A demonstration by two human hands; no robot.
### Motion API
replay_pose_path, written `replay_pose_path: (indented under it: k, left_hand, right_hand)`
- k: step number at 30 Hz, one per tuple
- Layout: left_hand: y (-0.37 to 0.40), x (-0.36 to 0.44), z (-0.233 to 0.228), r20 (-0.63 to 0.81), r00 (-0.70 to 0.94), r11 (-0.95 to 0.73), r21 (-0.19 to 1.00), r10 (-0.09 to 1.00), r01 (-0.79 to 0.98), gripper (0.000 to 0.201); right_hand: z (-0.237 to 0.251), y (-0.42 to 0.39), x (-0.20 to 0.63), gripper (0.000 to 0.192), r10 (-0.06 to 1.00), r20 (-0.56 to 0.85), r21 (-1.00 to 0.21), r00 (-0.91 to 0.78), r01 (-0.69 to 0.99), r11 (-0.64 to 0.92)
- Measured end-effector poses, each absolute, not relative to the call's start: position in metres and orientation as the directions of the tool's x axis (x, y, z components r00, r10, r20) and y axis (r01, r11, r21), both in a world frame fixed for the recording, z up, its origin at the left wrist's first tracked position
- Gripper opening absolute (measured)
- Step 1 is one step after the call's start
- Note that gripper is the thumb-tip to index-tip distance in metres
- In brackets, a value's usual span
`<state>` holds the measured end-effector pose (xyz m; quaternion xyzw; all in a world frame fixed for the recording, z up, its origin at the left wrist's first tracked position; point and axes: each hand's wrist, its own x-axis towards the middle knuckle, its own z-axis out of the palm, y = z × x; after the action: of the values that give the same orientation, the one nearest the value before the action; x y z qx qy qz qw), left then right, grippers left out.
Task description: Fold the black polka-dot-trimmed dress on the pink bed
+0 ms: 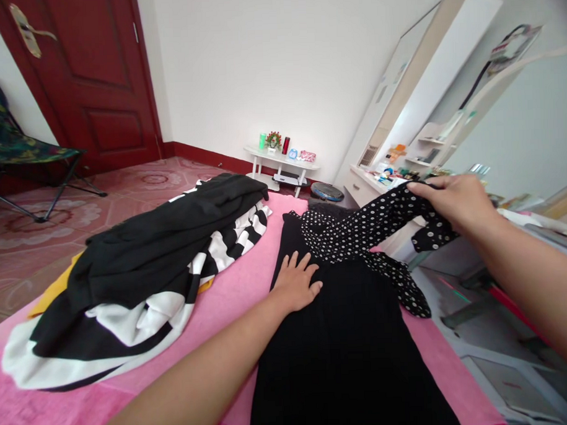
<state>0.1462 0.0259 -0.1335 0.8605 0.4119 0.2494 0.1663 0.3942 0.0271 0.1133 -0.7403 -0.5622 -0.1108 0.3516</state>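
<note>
Bed [249, 288] with a pink cover holds a black dress [348, 353], laid flat beside a pile of clothes [141, 273].
Its dotted sleeve [367, 225] is being folded in: the right hand [450, 200] pinches it up, the left hand [297, 280] presses flat, fingers spread. Next, I think, lay it across smoothly.

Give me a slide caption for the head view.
Left hand flat on a black dress on pink bedding; right hand lifts its polka-dot sleeve.

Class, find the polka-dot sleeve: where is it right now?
In the head view, the polka-dot sleeve is right of centre, pinched and lifted by the right hand, above the black dress that the left hand presses flat.
</note>
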Motion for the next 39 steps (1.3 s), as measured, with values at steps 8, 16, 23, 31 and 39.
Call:
replay_pose_path:
  k: [8,16,23,31,39]
  left_hand:
    - [0.051,0.135,-0.129,0.232,0.159,-0.262,0.943,0.96,0.205,0.042]
    - [0.07,0.124,-0.137,0.109,0.148,-0.102,0.993,0.983,-0.052,0.042]
    - [0.071,0.126,-0.141,0.138,0.138,-0.131,0.99,0.981,-0.055,0.039]
    - [0.068,0.134,-0.144,0.193,0.149,-0.205,0.977,0.97,0.066,0.039]
    - [0.123,0.15,-0.123,0.034,0.148,-0.077,0.952,0.988,0.297,0.064]
  right_hand:
    - [0.086,-0.077,0.262,0.021,0.803,0.555,-0.208,-0.217,0.898,0.387]
    - [0.005,-0.163,0.221,0.022,0.94,0.035,-0.561,-0.339,0.772,0.3]
    - [0.03,-0.16,0.219,0.03,0.819,-0.32,-0.752,-0.477,0.654,0.087]
    - [-0.079,-0.055,0.271,0.014,0.947,0.32,-0.491,-0.006,0.854,0.171]
    - [-0.137,-0.026,0.311,0.022,0.878,0.277,-0.899,0.39,0.428,0.093]
